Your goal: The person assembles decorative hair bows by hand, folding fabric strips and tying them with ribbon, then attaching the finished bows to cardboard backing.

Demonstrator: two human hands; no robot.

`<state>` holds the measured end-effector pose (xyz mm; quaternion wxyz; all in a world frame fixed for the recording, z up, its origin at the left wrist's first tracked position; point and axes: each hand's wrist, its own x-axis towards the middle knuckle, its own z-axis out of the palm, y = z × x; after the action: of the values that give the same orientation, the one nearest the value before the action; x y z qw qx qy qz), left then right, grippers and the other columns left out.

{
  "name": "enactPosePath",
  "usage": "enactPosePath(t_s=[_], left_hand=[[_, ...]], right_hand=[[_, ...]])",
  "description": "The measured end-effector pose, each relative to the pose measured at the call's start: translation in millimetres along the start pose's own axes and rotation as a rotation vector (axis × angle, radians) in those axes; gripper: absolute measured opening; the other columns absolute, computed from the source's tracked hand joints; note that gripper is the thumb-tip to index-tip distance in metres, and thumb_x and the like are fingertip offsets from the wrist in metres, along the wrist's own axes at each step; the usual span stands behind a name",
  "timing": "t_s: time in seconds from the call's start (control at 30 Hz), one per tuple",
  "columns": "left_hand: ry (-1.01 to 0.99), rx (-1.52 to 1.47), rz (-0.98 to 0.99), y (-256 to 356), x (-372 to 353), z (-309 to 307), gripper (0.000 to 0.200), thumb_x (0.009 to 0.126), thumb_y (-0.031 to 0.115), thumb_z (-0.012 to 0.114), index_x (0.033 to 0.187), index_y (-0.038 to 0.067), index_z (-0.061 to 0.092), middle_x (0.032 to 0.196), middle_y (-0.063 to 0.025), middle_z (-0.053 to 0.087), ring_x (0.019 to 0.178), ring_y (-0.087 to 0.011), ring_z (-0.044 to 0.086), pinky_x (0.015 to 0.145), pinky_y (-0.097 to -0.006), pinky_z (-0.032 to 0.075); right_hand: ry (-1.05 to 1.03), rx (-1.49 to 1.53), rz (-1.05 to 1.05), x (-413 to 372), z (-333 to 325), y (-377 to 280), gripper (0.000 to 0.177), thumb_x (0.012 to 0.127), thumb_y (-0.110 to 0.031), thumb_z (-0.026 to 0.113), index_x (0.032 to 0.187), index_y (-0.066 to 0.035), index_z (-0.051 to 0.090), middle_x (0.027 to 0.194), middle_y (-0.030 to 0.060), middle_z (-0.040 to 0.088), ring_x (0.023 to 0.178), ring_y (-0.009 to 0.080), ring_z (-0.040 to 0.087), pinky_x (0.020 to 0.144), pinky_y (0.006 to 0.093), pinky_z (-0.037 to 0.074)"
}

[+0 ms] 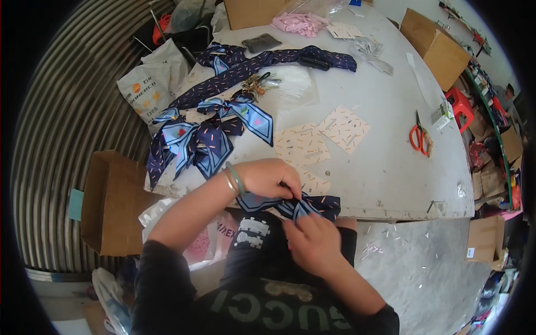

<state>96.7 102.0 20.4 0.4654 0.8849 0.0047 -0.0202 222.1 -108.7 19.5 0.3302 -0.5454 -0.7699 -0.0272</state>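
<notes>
Both hands are on a navy and light-blue ribbon bow (321,205) sitting right at the near edge of the counter (379,167). The left hand (268,177) has its grip closed over the bow's left end from above, and the right hand (314,241) pinches the middle fold with its fingertips, so that grip's closed too. Further back there's a pile of matching bows (201,139), some patterned cards (344,127), and orange scissors (419,138) off to the right.
</notes>
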Motion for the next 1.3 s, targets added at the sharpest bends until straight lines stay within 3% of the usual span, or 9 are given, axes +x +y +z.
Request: enactPosePath(t_s=[0.13,0.23,0.33,0.43,0.53,0.63,0.77,0.87,1.3], left_hand=[[-0.052,-0.064,-0.097,4,8,-4,0.018,0.078,0.002,0.070,0.096,0.004,0.071,0.099,-0.0082,0.066,0.093,-0.0213,0.065,0.081,-0.0309,0.052],[-0.039,-0.079,-0.094,0,8,-6,0.017,0.077,0.002,0.071,0.094,0.004,0.071,0.099,-0.0070,0.065,0.091,-0.0199,0.064,0.080,-0.0298,0.052],[-0.028,-0.045,-0.059,2,3,-4,0.017,0.077,0.002,0.071,0.094,0.004,0.071,0.099,-0.0071,0.065,0.090,-0.0195,0.064,0.080,-0.0298,0.052],[0.030,-0.029,-0.041,0,2,1,0.023,0.078,0.002,0.071,0.100,0.004,0.069,0.098,-0.0071,0.064,0.089,-0.0189,0.063,0.081,-0.0302,0.051],[0.084,-0.087,-0.130,6,0,3,0.027,0.078,0.002,0.071,0.105,0.005,0.066,0.097,-0.0071,0.064,0.089,-0.0188,0.062,0.081,-0.0308,0.050],[0.080,-0.098,-0.132,8,-3,3,0.027,0.078,0.003,0.071,0.105,0.005,0.064,0.096,-0.0072,0.063,0.090,-0.0194,0.061,0.081,-0.0315,0.050],[0.122,0.033,-0.054,11,-2,8,0.026,0.076,0.002,0.070,0.100,0.005,0.065,0.096,-0.0076,0.061,0.088,-0.0217,0.061,0.080,-0.0323,0.050],[0.157,0.061,-0.058,14,0,13,0.026,0.073,0.001,0.070,0.098,0.005,0.065,0.095,-0.0078,0.061,0.087,-0.0235,0.061,0.079,-0.0327,0.050],[0.230,0.118,-0.111,9,-1,23,0.022,0.071,0.006,0.072,0.092,0.004,0.065,0.087,-0.0074,0.062,0.080,-0.0223,0.063,0.071,-0.0315,0.051]], right_hand=[[0.020,-0.234,-0.168,38,58,-5,0.025,0.072,-0.015,0.059,0.096,-0.008,0.064,0.083,0.0044,0.050,0.075,0.0212,0.052,0.060,0.0329,0.042],[-0.159,-0.223,-0.240,41,68,-13,0.016,0.073,-0.016,0.059,0.087,-0.009,0.062,0.084,0.0046,0.050,0.079,0.0215,0.052,0.062,0.0344,0.042],[-0.130,0.118,-0.362,24,46,-3,0.010,0.075,-0.019,0.057,0.077,-0.010,0.062,0.087,0.0055,0.053,0.082,0.0212,0.053,0.063,0.0347,0.042],[-0.400,0.025,-0.278,-6,19,11,0.008,0.074,-0.017,0.063,0.076,-0.010,0.062,0.082,0.0060,0.054,0.077,0.0220,0.056,0.059,0.0333,0.043],[-0.428,0.389,-0.150,-27,-2,9,0.013,0.071,-0.014,0.070,0.076,-0.008,0.060,0.078,0.0064,0.054,0.069,0.0233,0.058,0.055,0.0331,0.044],[-0.170,0.328,-0.031,-25,-17,19,0.021,0.067,-0.012,0.075,0.081,-0.007,0.061,0.075,0.0056,0.054,0.062,0.0244,0.058,0.051,0.0335,0.044],[-0.088,-0.097,-0.196,-2,2,4,0.028,0.076,-0.016,0.062,0.102,-0.006,0.065,0.094,0.0112,0.059,0.085,0.0250,0.057,0.071,0.0375,0.044],[-0.017,-0.195,-0.249,-1,38,4,0.029,0.079,-0.017,0.055,0.103,-0.003,0.065,0.104,0.0151,0.059,0.095,0.0273,0.054,0.078,0.0397,0.042],[0.056,0.078,-0.404,-17,52,16,0.031,0.066,-0.015,0.062,0.093,0.000,0.064,0.102,0.0137,0.064,0.088,0.0239,0.058,0.076,0.0358,0.045]])
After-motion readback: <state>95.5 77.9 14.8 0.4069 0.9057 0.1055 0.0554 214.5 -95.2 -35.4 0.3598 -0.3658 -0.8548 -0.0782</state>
